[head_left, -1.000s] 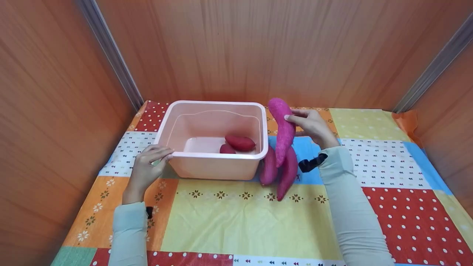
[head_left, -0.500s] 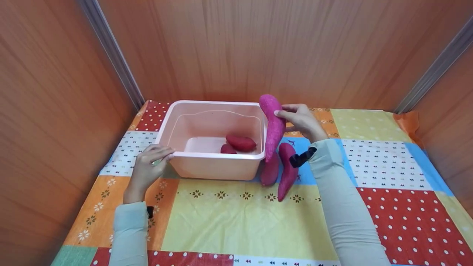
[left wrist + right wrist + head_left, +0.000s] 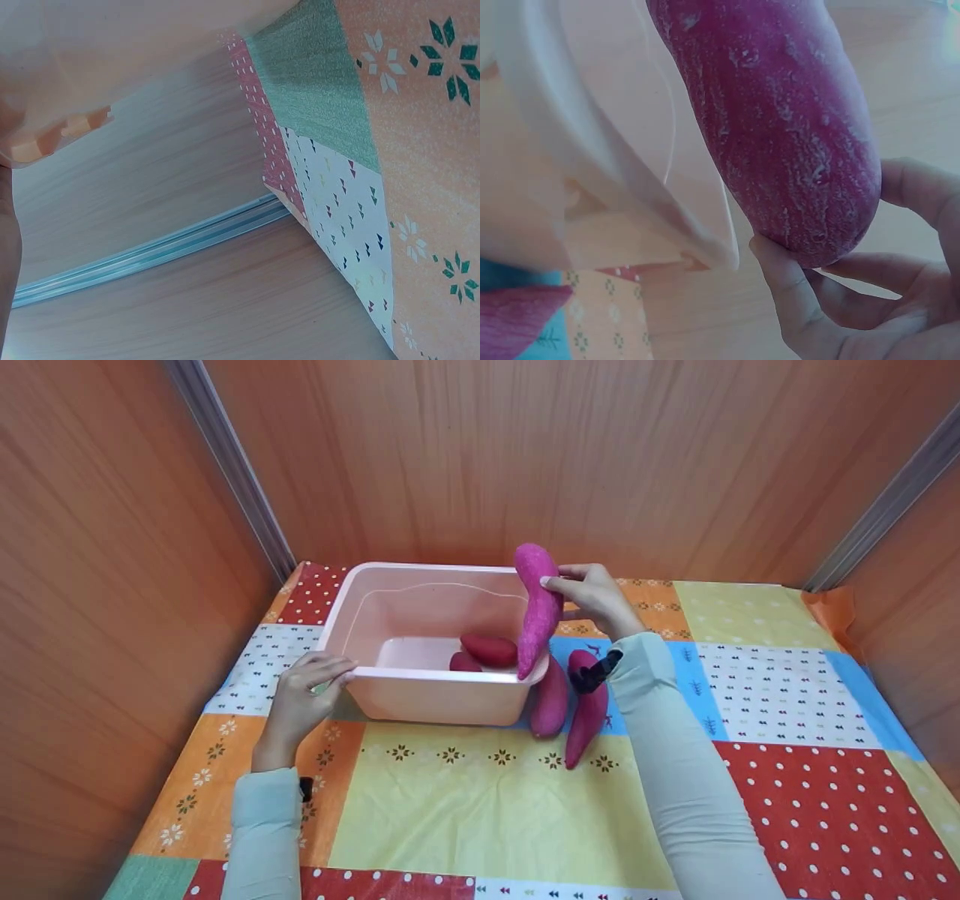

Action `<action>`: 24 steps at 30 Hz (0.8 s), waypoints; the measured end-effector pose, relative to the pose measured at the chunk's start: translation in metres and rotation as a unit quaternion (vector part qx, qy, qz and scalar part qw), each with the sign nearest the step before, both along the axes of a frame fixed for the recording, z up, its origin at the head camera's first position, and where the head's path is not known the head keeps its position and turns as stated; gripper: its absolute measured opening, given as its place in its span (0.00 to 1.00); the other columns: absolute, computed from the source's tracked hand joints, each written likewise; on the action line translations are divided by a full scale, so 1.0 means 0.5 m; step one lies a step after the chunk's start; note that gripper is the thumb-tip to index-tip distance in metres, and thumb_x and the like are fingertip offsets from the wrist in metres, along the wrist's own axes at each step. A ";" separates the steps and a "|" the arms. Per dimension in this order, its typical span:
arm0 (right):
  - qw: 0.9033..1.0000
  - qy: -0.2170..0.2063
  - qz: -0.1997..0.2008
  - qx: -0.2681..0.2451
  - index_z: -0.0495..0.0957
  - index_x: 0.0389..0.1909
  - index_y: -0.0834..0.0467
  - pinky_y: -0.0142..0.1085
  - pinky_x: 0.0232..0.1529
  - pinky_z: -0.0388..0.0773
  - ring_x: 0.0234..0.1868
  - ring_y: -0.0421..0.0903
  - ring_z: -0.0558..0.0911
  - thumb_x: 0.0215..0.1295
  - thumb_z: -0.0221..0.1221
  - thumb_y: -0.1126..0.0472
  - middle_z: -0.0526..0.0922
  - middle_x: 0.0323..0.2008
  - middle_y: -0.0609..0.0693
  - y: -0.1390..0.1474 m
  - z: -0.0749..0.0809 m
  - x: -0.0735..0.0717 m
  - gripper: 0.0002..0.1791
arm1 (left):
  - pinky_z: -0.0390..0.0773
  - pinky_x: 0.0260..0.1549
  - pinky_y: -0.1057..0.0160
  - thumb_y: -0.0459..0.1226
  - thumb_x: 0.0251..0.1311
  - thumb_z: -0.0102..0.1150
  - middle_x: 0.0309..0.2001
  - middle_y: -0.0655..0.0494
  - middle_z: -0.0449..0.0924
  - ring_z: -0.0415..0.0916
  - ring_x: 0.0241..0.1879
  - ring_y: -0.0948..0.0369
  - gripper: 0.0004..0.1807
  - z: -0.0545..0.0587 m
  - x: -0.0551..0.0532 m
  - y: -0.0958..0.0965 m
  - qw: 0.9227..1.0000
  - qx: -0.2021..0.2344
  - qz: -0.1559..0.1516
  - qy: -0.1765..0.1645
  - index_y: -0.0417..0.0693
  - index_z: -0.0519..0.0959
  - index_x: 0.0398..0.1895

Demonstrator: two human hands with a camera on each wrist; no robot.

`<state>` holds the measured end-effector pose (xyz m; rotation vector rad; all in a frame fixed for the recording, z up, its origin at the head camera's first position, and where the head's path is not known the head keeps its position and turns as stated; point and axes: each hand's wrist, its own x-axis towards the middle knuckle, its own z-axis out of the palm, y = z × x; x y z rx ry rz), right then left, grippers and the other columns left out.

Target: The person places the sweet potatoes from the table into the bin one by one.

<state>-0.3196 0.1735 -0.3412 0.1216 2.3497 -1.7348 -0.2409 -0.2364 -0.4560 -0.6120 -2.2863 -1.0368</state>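
Observation:
My right hand [image 3: 600,598] pinches a long, curved magenta sweet potato [image 3: 540,611] between thumb and fingers. It hangs upright over the right rim of a pale pink plastic bin [image 3: 435,701]. In the right wrist view, thumb and fingers press around one rounded end of this sweet potato [image 3: 780,135], beside the bin's corner. At the bin's front left corner, my left hand [image 3: 296,701] grips the rim, fingers on top and thumb at the outer side. Inside the bin lie a red sweet potato [image 3: 489,650] and a smaller-looking one [image 3: 465,662], partly hidden by the front wall.
Two more sweet potatoes lie on the table just right of the bin, one leaning near its wall [image 3: 551,709], the other sweet potato [image 3: 586,727] partly behind the black wrist camera [image 3: 596,671]. A patchwork cloth [image 3: 495,810] covers the table. Wood-grain panels [image 3: 450,457] enclose it.
My right hand has carried the sweet potato leftward and slightly up, from beside the bin to over its right rim. My left hand has stayed on the rim.

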 end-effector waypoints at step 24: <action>1.000 0.015 -0.005 0.002 0.69 0.64 0.60 0.44 0.47 0.83 0.52 0.52 0.81 0.64 0.62 0.55 0.75 0.57 0.56 -0.072 0.009 -0.012 0.29 | 0.67 0.54 0.84 0.28 0.50 0.69 0.42 0.48 0.87 0.80 0.48 0.52 0.15 -0.001 0.008 0.000 1.000 0.000 0.001 0.007 0.43 0.86 0.43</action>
